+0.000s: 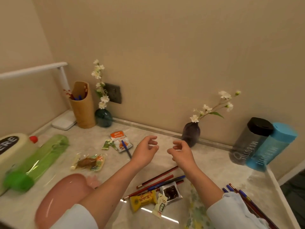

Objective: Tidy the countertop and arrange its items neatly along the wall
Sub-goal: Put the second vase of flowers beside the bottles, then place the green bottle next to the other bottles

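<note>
My left hand (145, 150) and my right hand (180, 152) hover side by side over the middle of the marble countertop (219, 164), fingers curled and apart, holding nothing. A dark purple vase (191, 133) with white flowers stands by the wall, just beyond my right hand. Loose red and blue pencils (158, 181) lie below my hands, with a yellow snack packet (143, 199) and a dark sachet (171, 192). An orange-white sachet (121, 141) under a blue pen (126, 150) and a clear snack bag (90, 162) lie to the left.
Along the wall stand a tan pen holder (83, 106), a teal vase (103, 117) and a white lamp base (64, 122). Grey (249, 141) and blue (270, 147) bottles fill the right corner. A green bottle (39, 161), a cream container (11, 148) and a pink dish (62, 199) lie left.
</note>
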Action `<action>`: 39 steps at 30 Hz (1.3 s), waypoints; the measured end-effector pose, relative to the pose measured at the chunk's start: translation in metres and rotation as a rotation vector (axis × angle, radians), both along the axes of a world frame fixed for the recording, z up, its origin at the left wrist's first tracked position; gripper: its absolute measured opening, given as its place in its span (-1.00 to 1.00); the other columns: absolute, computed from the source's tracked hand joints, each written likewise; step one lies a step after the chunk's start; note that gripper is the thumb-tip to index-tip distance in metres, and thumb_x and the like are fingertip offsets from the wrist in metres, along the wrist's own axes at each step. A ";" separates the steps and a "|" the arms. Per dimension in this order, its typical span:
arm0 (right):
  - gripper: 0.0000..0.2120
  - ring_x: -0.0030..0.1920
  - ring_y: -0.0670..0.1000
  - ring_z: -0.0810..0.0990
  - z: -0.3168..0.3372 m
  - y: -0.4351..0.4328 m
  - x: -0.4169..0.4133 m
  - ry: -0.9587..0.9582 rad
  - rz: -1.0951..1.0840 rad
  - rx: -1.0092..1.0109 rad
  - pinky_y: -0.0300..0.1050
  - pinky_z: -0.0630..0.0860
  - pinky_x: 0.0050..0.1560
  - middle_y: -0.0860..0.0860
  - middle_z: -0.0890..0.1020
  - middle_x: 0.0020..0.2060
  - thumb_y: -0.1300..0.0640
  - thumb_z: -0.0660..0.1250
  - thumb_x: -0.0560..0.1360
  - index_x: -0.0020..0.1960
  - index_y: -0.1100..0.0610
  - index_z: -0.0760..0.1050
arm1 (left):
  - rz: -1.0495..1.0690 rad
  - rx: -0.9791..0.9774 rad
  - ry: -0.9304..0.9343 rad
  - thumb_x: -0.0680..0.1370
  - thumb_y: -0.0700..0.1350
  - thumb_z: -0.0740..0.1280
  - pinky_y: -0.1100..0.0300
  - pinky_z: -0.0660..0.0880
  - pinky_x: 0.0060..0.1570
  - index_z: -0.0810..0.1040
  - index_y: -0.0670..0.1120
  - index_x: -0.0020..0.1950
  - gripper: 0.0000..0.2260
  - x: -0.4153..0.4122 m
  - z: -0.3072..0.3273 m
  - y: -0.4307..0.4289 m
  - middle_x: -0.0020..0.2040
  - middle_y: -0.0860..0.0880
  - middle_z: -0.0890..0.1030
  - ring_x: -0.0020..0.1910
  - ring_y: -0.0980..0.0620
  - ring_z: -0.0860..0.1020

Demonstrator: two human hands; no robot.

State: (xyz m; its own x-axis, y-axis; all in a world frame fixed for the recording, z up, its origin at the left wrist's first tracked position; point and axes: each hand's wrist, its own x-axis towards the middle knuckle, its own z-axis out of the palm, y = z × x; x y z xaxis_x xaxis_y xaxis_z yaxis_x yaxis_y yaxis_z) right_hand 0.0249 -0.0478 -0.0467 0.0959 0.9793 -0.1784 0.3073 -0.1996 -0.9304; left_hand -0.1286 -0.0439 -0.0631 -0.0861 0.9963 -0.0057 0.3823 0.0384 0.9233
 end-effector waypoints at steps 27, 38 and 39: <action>-0.55 -0.23 0.00 0.51 -0.008 -0.049 -0.341 0.101 0.420 -0.270 -0.03 0.50 -0.11 0.02 0.51 -0.13 0.24 0.30 0.52 0.38 0.14 0.32 | 0.166 -0.182 0.763 0.52 0.03 0.36 0.05 0.24 0.43 0.14 -0.02 0.55 -0.34 -0.332 0.006 -0.107 0.54 -0.08 0.19 0.50 -0.08 0.21; -0.59 -0.33 -0.01 0.44 -0.019 -0.060 -0.367 0.327 0.283 -0.376 -0.18 0.44 -0.25 0.09 0.47 -0.31 0.40 0.12 0.55 0.37 0.22 0.35 | 0.008 -0.109 0.884 0.51 -0.06 0.35 0.04 0.48 0.15 0.14 0.08 0.53 -0.35 -0.343 -0.003 -0.096 0.49 -0.01 0.22 0.24 -0.11 0.48; -0.61 -0.31 -0.01 0.45 -0.018 -0.060 -0.367 0.333 0.274 -0.371 -0.18 0.47 -0.22 0.10 0.48 -0.27 0.40 0.12 0.55 0.36 0.22 0.36 | -0.003 -0.105 0.855 0.51 -0.06 0.34 0.03 0.51 0.12 0.15 0.09 0.53 -0.36 -0.344 -0.003 -0.096 0.49 0.00 0.21 0.21 -0.10 0.51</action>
